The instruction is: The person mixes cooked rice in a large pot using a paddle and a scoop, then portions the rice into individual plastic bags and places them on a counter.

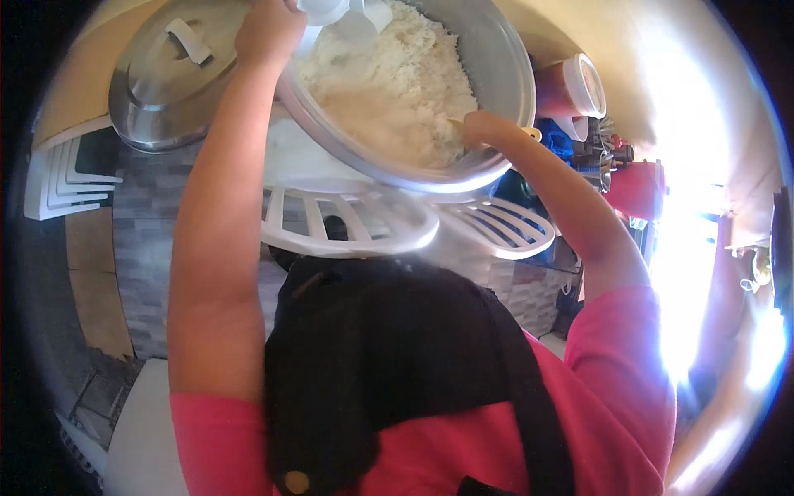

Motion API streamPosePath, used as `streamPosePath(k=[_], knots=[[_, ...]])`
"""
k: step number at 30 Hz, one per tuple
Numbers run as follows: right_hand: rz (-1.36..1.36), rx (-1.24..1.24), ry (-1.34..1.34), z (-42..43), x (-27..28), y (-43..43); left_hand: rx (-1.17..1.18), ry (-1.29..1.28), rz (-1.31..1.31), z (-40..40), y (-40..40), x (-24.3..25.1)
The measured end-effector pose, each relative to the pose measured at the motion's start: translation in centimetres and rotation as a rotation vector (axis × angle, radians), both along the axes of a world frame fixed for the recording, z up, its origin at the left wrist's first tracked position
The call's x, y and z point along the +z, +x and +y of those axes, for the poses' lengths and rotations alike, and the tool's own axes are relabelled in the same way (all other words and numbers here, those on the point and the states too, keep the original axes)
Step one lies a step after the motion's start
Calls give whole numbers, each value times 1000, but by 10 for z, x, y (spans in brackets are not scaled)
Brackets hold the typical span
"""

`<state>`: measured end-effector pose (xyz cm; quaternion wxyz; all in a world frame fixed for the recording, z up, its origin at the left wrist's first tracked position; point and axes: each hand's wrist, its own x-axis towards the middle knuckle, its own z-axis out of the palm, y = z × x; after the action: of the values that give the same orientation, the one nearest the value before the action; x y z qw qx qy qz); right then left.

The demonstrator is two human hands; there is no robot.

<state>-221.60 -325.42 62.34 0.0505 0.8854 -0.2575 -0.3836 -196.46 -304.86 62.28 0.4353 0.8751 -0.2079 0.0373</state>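
Observation:
A large metal pot at the top centre holds a mass of white cooked rice, with steam blurring its lower part. My right hand reaches over the near right rim. It is closed around a yellow utensil, whose far end goes toward the rice. At the upper left rim, my left hand is closed at the edge of a white plastic item. The frame's top edge cuts that item off, so its kind is unclear.
Left of the pot rests a metal lid with a white handle. White plastic chairs stand between my body and the pot. On the right are a lidded plastic tub, several utensils and a red container.

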Motion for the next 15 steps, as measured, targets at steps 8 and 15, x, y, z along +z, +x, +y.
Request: streamPosePath(k=[8, 15], knots=[[140, 112, 56, 59, 32, 15, 21, -31, -8, -3, 3, -2], [106, 147, 188, 12, 37, 24, -7, -38, -25, -7, 6, -8]])
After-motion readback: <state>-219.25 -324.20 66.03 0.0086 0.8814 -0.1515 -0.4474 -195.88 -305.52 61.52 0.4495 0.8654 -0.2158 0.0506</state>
